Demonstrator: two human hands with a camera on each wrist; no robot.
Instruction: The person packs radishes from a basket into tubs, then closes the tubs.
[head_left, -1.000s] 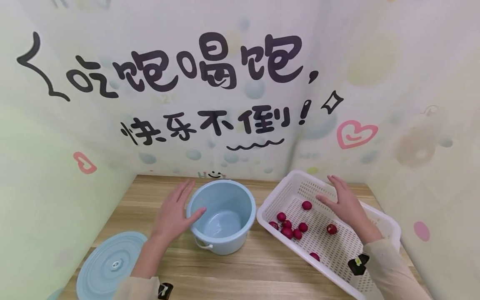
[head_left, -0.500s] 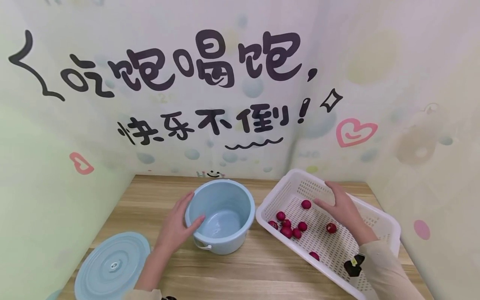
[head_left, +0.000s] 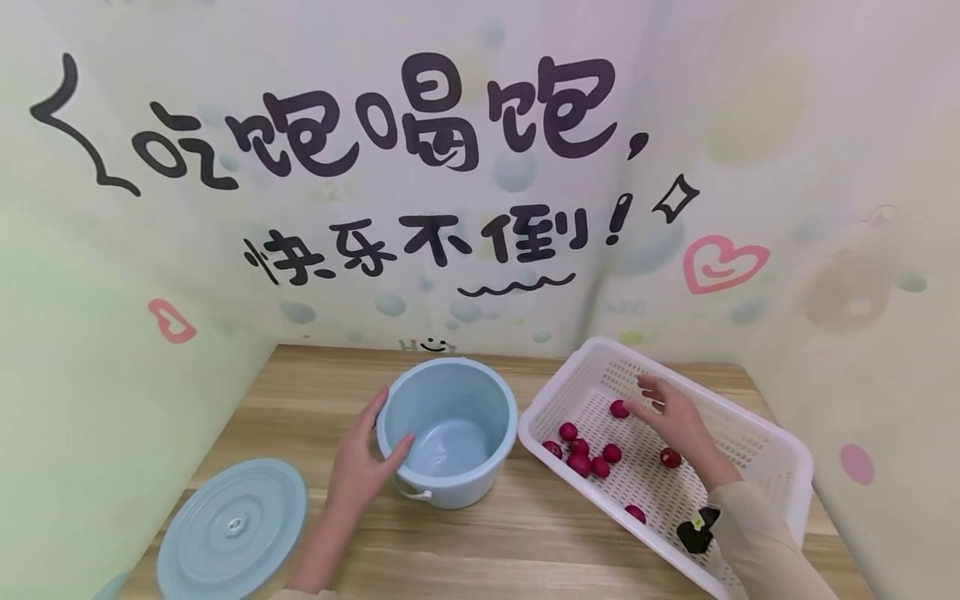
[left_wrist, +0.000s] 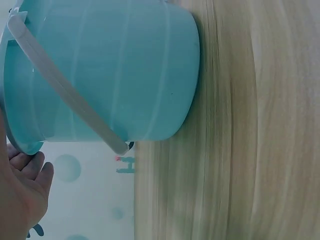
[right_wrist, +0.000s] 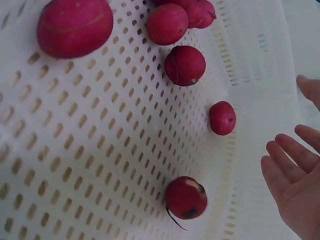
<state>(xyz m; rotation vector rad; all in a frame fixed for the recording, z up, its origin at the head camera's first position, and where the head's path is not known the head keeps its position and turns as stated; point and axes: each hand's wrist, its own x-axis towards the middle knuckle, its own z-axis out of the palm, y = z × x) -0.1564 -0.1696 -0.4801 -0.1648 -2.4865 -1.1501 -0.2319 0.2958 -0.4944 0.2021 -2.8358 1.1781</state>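
Left hand (head_left: 360, 462) around the left rim of a light blue bucket (head_left: 465, 495), thumb lapped over the edge, fingers along the outer side. Right hand (head_left: 678, 423) loosely spread, fingers relaxed, above a white perforated basket (head_left: 783, 471), close to 1 radish (head_left: 618, 409) but with a gap visible in the right wrist view. In the basket, 9 red radishes (head_left: 579, 464) visible: 6 bunched at its left end, 1 farther back, 1 near the middle, 1 by the near rim. Raised basket wall between bucket and radishes; left corner just beside the bucket, contact impossible to tell. Right forearm and beige sleeve (head_left: 761, 533) across part of the basket, hiding some of its floor. White handle (left_wrist: 67, 91) down against the bucket's outside. Flat on the wood-grain surface (head_left: 487, 554), to the left, a light blue lid (head_left: 234, 525), just beside the left forearm. Behind everything, a pale backdrop (head_left: 360, 317) with black lettering (head_left: 436, 238).
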